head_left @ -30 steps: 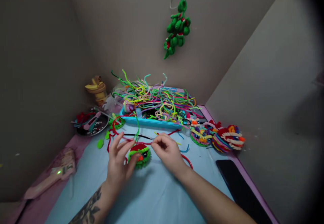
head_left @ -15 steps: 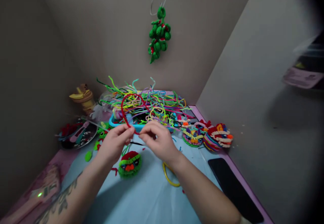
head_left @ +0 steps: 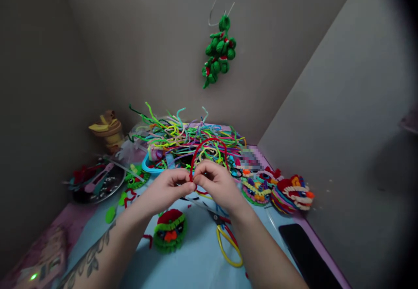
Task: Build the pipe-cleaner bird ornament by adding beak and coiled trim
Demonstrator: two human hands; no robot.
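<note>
Between my two hands a red pipe cleaner [head_left: 209, 141] arches up in a loop. My left hand [head_left: 171, 188] pinches it near one end, thumb and forefinger pressed together. My right hand [head_left: 217, 184] grips it right beside the left fingertips, and the exact crossing of the ends is hidden by the fingers. Below the hands a round green and red fuzzy bird face [head_left: 170, 231] with an orange beak lies on the blue cloth. Scissors [head_left: 229, 245] with yellow and red handles rest under my right wrist.
A blue tray [head_left: 148, 165] heaped with pipe cleaners [head_left: 183, 136] stands at the back. To the right lie several colourful bird pieces [head_left: 290, 194] and a black phone [head_left: 308, 254]. A metal plate [head_left: 107, 188] of tools and a pink device [head_left: 48, 258] are at left. Green figures [head_left: 218, 53] hang above.
My hands and the red loop have shifted right, and the loop stands lower and closer above the fingers. More of the scissors now shows. The whole view has turned slightly.
</note>
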